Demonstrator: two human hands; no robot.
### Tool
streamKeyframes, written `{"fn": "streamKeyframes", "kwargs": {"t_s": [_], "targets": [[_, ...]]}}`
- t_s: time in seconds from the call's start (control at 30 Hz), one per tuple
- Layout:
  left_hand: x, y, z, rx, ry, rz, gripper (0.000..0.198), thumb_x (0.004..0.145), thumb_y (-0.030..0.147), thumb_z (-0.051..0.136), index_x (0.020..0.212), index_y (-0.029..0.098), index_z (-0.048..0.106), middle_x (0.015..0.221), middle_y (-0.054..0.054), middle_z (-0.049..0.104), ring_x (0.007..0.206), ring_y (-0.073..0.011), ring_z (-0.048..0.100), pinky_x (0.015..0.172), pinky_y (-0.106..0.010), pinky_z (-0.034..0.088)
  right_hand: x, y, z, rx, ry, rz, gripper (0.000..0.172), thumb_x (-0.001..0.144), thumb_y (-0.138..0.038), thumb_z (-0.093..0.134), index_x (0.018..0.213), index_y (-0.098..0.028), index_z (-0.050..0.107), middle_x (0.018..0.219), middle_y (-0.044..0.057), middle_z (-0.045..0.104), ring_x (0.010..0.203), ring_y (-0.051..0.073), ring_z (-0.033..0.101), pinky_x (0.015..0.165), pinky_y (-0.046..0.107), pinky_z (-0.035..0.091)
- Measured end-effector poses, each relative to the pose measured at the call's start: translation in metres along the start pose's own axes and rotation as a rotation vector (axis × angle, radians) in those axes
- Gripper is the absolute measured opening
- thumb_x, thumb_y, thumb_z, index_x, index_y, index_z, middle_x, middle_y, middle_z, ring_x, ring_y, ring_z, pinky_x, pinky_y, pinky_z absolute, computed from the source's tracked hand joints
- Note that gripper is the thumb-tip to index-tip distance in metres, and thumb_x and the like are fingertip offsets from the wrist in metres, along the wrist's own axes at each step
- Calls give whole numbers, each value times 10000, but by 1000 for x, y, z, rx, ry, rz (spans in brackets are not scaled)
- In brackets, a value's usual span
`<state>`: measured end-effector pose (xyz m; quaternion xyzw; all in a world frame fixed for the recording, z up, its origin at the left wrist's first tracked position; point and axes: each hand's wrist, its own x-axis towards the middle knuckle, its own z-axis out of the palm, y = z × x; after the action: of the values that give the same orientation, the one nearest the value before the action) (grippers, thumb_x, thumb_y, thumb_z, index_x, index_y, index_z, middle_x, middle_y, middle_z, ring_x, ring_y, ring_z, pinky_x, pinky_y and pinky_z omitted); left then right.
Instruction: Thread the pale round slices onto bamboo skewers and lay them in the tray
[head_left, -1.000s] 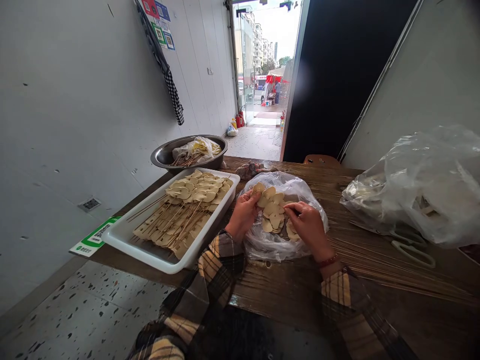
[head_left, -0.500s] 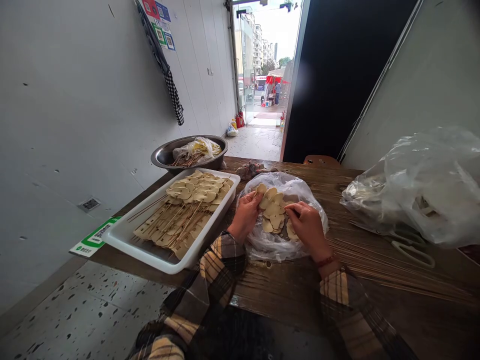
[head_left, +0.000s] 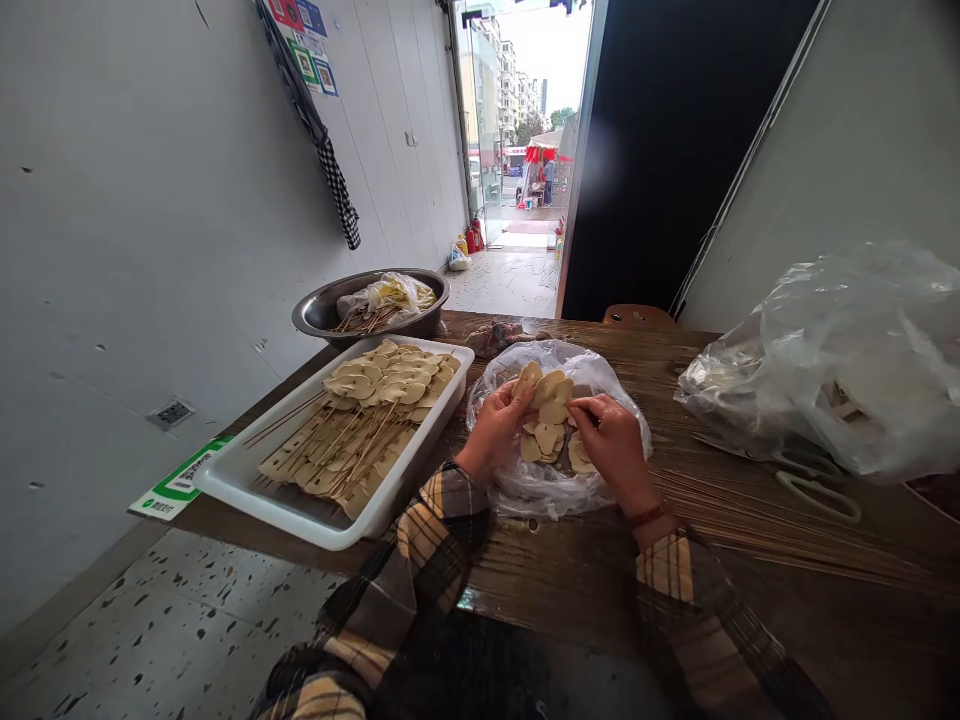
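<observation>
My left hand (head_left: 496, 430) is closed on a few pale tan food slices (head_left: 546, 388), held up over a clear plastic bag (head_left: 551, 480) that lies open on the wooden table (head_left: 585, 570). My right hand (head_left: 613, 440) pinches the right end of the same bunch of slices; whether a skewer runs through them I cannot tell. More loose slices (head_left: 551, 440) lie in the bag just under both hands.
A white tray (head_left: 247, 480) at the left holds several skewered slices. Behind it stands a metal basin (head_left: 319, 310) with a bag and sticks. A big crumpled plastic bag (head_left: 847, 360), white scissors (head_left: 821, 492) and bamboo skewers (head_left: 787, 525) lie at the right. A doorway opens ahead.
Both hands have risen slightly and drawn together, lifting the bunch of slices off the pile in the bag. The camera has tipped down a little.
</observation>
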<state>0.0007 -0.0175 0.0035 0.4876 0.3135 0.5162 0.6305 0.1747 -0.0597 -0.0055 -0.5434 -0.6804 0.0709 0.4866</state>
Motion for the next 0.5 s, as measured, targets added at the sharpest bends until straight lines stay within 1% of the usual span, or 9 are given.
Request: {"fn": "streamKeyframes", "kwargs": {"t_s": [0.07, 0.13, 0.2, 0.27, 0.3, 0.37, 0.43, 0.5], "targets": [[2, -2, -4, 239, 18, 42, 372, 773, 481, 712, 946, 154, 677, 881, -57, 700, 766, -175, 638, 713, -291, 503, 1, 2, -3, -9, 47, 14, 227, 922, -322, 524, 881, -208, 717, 896, 77, 714, 843, 235, 649, 796, 366, 482], [4, -5, -7, 565, 40, 121, 242, 805, 393, 679, 860, 157, 686, 815, -58, 679, 761, -188, 618, 721, -308, 482, 2, 3, -5, -9, 81, 29, 234, 922, -327, 523, 878, -200, 715, 896, 82, 715, 853, 239, 648, 804, 370, 481], [3, -7, -7, 900, 32, 219, 148, 803, 308, 671, 766, 166, 689, 791, -67, 653, 806, -209, 599, 780, -338, 461, 3, 5, -7, -2, 97, 38, 235, 919, -328, 526, 877, -194, 714, 900, 87, 716, 857, 239, 647, 811, 369, 482], [0, -8, -6, 1169, -2, 281, 134, 779, 288, 696, 712, 172, 687, 819, -85, 635, 868, -237, 585, 848, -374, 440, 4, 7, -6, -3, 99, 44, 234, 918, -330, 526, 872, -197, 714, 905, 87, 718, 855, 238, 645, 814, 368, 482], [-2, -8, -5, 1265, -25, 287, 144, 769, 300, 709, 702, 174, 686, 834, -94, 629, 885, -248, 581, 866, -388, 433, 4, 7, -6, -6, 97, 46, 235, 917, -334, 526, 868, -201, 714, 902, 86, 718, 853, 237, 644, 813, 368, 483], [-5, -7, -3, 1390, -68, 275, 165, 749, 330, 730, 703, 177, 687, 864, -105, 626, 902, -261, 575, 880, -398, 426, 4, 8, -5, -12, 90, 51, 238, 917, -343, 524, 865, -208, 713, 896, 84, 719, 849, 238, 644, 814, 370, 484], [-6, -6, -3, 1453, -93, 259, 171, 741, 341, 733, 706, 181, 684, 880, -106, 626, 916, -263, 569, 883, -393, 420, 4, 9, -4, -13, 87, 49, 242, 917, -351, 524, 864, -209, 713, 898, 87, 719, 850, 240, 645, 816, 373, 485], [-6, -6, -3, 1466, -102, 247, 163, 736, 335, 729, 712, 182, 677, 884, -102, 627, 920, -261, 561, 874, -389, 415, 4, 9, -4, -13, 83, 46, 247, 918, -354, 520, 865, -209, 713, 900, 90, 720, 849, 242, 647, 814, 375, 486]]}}
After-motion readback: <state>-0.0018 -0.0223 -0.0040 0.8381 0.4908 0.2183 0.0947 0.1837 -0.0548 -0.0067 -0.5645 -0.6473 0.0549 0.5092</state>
